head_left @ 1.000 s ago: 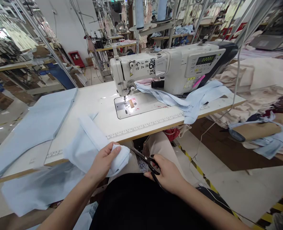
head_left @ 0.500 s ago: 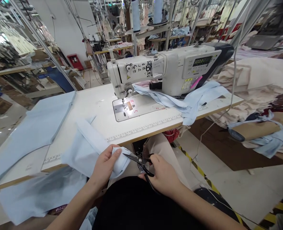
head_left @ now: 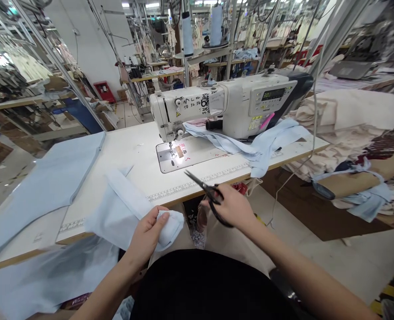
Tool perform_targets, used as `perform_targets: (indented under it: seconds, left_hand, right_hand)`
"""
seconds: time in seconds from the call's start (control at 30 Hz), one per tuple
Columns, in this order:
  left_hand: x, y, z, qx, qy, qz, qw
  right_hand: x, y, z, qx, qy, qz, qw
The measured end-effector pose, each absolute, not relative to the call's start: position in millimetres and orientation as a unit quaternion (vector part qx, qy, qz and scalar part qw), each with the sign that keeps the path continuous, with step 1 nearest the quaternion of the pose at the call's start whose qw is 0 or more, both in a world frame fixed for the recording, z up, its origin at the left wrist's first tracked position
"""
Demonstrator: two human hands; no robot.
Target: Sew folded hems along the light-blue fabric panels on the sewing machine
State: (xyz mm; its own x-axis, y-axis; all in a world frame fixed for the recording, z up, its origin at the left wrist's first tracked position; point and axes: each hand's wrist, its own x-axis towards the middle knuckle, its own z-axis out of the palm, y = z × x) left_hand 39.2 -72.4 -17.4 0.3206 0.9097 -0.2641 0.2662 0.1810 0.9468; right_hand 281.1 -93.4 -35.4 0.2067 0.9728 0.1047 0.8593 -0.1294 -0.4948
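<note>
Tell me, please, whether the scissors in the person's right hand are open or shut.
Shut: the scissors in the right hand show their blades together as one narrow point, no gap between.

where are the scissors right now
In the head view, the black scissors are in the right hand, right of centre, above the sewing table's front edge.

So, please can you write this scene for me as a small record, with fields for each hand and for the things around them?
Left hand: grips folded pale blue cloth
Right hand: holds black-handled scissors, raised above the table edge, apart from the cloth
Nearby: white table, with pale blue cloth panel lying on it
Rest: white industrial sewing machine on the table
</note>
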Motion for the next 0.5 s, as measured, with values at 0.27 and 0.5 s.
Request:
perform_targets:
  seconds: [0.27, 0.5]
  left_hand:
    - [39, -78, -10, 0.686, 0.469, 0.301, 0.467]
    - [45, -59, -18, 0.803, 0.364, 0.267, 0.389]
  right_hand:
    - [299, -32, -4, -0.691, -0.672, 0.042, 0.264]
    - [216, -105, -23, -0.464, -0.684, 0.418, 0.378]
